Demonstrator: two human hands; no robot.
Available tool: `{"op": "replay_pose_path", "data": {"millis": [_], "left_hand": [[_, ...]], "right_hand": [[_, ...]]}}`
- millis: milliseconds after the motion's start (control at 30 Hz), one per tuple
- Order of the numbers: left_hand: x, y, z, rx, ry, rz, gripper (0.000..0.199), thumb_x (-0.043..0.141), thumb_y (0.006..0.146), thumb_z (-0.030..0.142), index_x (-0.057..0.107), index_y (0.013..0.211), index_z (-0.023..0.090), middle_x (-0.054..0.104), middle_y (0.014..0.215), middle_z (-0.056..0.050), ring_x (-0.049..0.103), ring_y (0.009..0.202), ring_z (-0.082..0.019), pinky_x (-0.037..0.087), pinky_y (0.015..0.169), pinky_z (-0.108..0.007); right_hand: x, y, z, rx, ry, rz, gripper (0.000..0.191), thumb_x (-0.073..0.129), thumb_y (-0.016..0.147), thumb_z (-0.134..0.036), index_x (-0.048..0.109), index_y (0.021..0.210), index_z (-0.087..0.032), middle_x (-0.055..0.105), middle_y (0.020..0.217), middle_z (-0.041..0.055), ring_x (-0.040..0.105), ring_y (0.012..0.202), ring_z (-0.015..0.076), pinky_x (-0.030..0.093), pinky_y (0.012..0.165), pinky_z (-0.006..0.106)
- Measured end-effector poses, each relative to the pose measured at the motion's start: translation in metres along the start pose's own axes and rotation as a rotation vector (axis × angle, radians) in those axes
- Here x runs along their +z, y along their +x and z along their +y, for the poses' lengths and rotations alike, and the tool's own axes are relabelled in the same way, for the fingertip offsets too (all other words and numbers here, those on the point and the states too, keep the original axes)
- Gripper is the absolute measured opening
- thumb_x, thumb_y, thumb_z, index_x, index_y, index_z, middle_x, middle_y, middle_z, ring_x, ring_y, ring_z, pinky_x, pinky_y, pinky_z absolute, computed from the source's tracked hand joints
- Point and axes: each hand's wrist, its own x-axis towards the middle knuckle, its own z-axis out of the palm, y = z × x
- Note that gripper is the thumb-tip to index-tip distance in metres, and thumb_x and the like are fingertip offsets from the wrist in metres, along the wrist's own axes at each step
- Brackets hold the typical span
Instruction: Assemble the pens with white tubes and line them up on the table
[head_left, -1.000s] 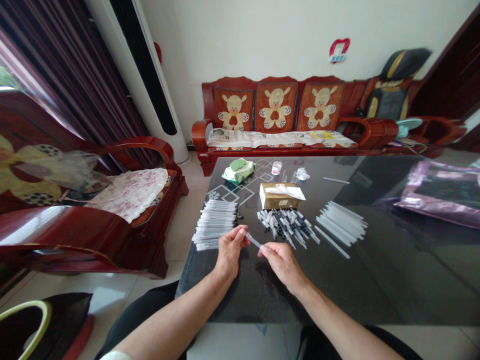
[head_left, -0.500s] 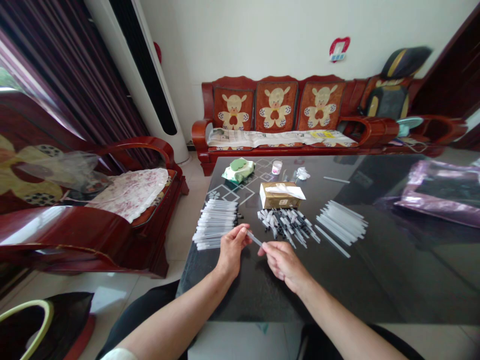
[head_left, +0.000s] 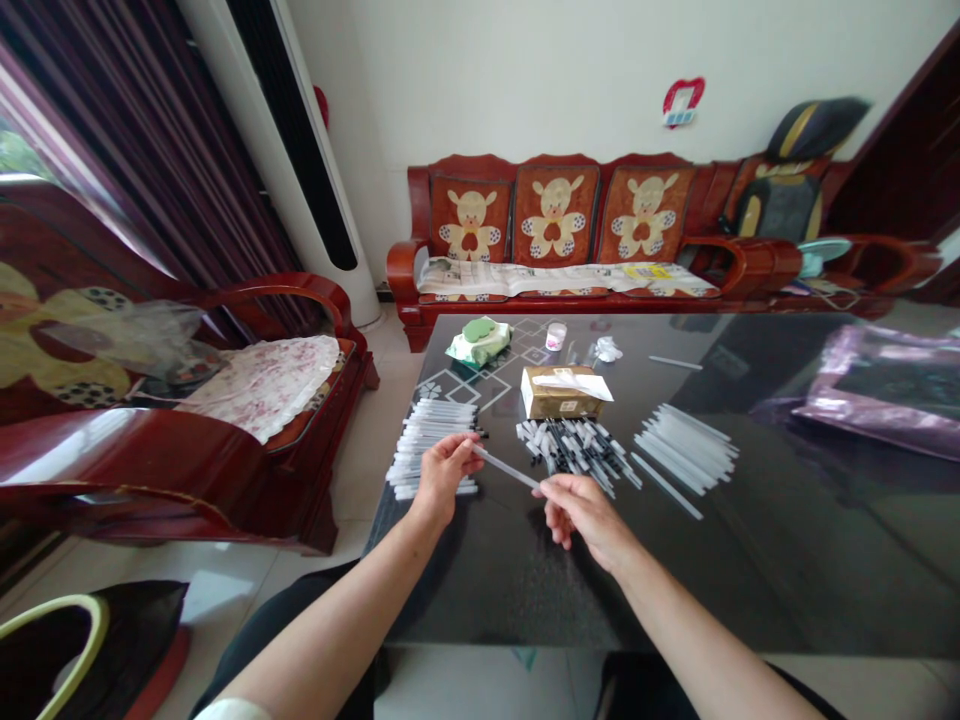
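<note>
A thin whitish tube [head_left: 508, 468] stretches between my hands above the dark table [head_left: 517, 590]. My left hand [head_left: 444, 475] pinches its left end, beside a stack of whitish tubes with dark ends [head_left: 427, 440]. The tube's right end is in the fingers of my right hand [head_left: 581, 510]. Beyond my right hand lies a loose pile of short black-and-white pieces [head_left: 577, 447]. Farther right is a fanned pile of translucent tubes [head_left: 686, 447], with one tube [head_left: 666, 486] apart at its near side.
A tissue box [head_left: 566, 392] stands behind the short pieces. Farther back are a green wipes pack [head_left: 480, 343], a small cup [head_left: 555, 337], crumpled tissue [head_left: 607, 349] and a lone tube [head_left: 675, 362]. Purple plastic packaging [head_left: 885, 390] lies at the right.
My hands have moved apart, the left up and leftward, the right slightly rightward. More of the tube between them now shows.
</note>
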Motion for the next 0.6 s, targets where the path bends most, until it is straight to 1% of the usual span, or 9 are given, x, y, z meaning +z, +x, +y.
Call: {"op": "replay_pose_path", "data": {"millis": [67, 167, 233, 333, 400, 467, 500, 567, 600], "left_hand": [[-0.003, 0.002, 0.005, -0.019, 0.025, -0.053, 0.034, 0.074, 0.062, 0.034, 0.069, 0.086, 0.011, 0.068, 0.077, -0.008, 0.063, 0.067, -0.015, 0.052, 0.066, -0.028], [-0.011, 0.007, 0.02, -0.022, 0.163, -0.223, 0.033, 0.074, 0.064, 0.034, 0.07, 0.087, 0.011, 0.068, 0.078, -0.01, 0.063, 0.068, -0.017, 0.051, 0.066, -0.028], [-0.017, 0.009, 0.032, 0.021, 0.322, -0.327, 0.029, 0.072, 0.066, 0.034, 0.071, 0.084, 0.012, 0.068, 0.071, -0.009, 0.062, 0.063, -0.017, 0.049, 0.062, -0.027], [-0.02, 0.004, 0.043, 0.164, 0.607, -0.434, 0.018, 0.071, 0.065, 0.031, 0.074, 0.076, 0.018, 0.068, 0.066, -0.007, 0.061, 0.062, -0.018, 0.047, 0.062, -0.027], [-0.016, -0.005, 0.04, 0.292, 0.757, -0.476, 0.01, 0.072, 0.063, 0.027, 0.075, 0.072, 0.023, 0.07, 0.073, -0.006, 0.062, 0.07, -0.021, 0.045, 0.069, -0.026], [-0.01, -0.017, 0.03, 0.36, 0.86, -0.532, 0.014, 0.07, 0.065, 0.025, 0.075, 0.078, 0.026, 0.071, 0.077, -0.005, 0.063, 0.076, -0.022, 0.044, 0.073, -0.026], [-0.006, -0.022, 0.024, 0.39, 0.906, -0.564, 0.016, 0.069, 0.067, 0.024, 0.075, 0.081, 0.027, 0.071, 0.078, -0.005, 0.063, 0.077, -0.022, 0.044, 0.073, -0.026], [-0.003, -0.026, 0.015, 0.497, 0.998, -0.638, 0.019, 0.063, 0.073, 0.022, 0.074, 0.087, 0.028, 0.071, 0.081, -0.005, 0.063, 0.078, -0.021, 0.043, 0.072, -0.024], [-0.003, -0.025, 0.013, 0.558, 1.036, -0.642, 0.02, 0.06, 0.075, 0.022, 0.073, 0.089, 0.027, 0.07, 0.081, -0.005, 0.063, 0.077, -0.02, 0.043, 0.07, -0.024]], "right_hand": [[0.0, 0.0, 0.0, -0.009, -0.005, 0.002, 0.04, 0.056, 0.076, -0.05, 0.06, 0.086, -0.012, 0.057, 0.052, -0.0015, 0.05, 0.036, 0.0088, 0.032, 0.03, 0.017], [0.0, 0.001, -0.001, -0.019, 0.009, 0.019, 0.04, 0.055, 0.077, -0.05, 0.059, 0.085, -0.012, 0.056, 0.05, -0.0022, 0.049, 0.035, 0.0085, 0.032, 0.03, 0.017], [0.0, 0.001, -0.002, -0.023, 0.018, 0.032, 0.04, 0.055, 0.078, -0.051, 0.059, 0.085, -0.012, 0.055, 0.05, -0.0026, 0.049, 0.034, 0.0083, 0.032, 0.029, 0.017], [-0.002, 0.002, 0.0, -0.027, -0.011, 0.045, 0.041, 0.052, 0.079, -0.053, 0.058, 0.084, -0.012, 0.053, 0.047, -0.0033, 0.047, 0.033, 0.0082, 0.03, 0.029, 0.016], [-0.002, 0.002, 0.003, -0.018, -0.066, 0.031, 0.042, 0.05, 0.08, -0.054, 0.057, 0.081, -0.012, 0.052, 0.045, -0.0036, 0.046, 0.031, 0.0081, 0.029, 0.028, 0.016], [-0.001, 0.002, 0.007, 0.001, -0.118, 0.006, 0.043, 0.049, 0.08, -0.055, 0.057, 0.078, -0.013, 0.052, 0.043, -0.0035, 0.045, 0.03, 0.0079, 0.028, 0.027, 0.016], [0.0, 0.002, 0.008, 0.01, -0.132, -0.006, 0.044, 0.049, 0.08, -0.056, 0.057, 0.077, -0.013, 0.052, 0.043, -0.0034, 0.045, 0.03, 0.0079, 0.028, 0.027, 0.016], [0.001, 0.001, 0.008, 0.022, -0.138, -0.015, 0.044, 0.049, 0.08, -0.056, 0.058, 0.078, -0.013, 0.052, 0.044, -0.0032, 0.045, 0.03, 0.0081, 0.028, 0.027, 0.016], [0.002, 0.001, 0.008, 0.022, -0.136, -0.01, 0.045, 0.049, 0.08, -0.056, 0.058, 0.079, -0.013, 0.053, 0.044, -0.0031, 0.046, 0.031, 0.0084, 0.028, 0.027, 0.016]]}}
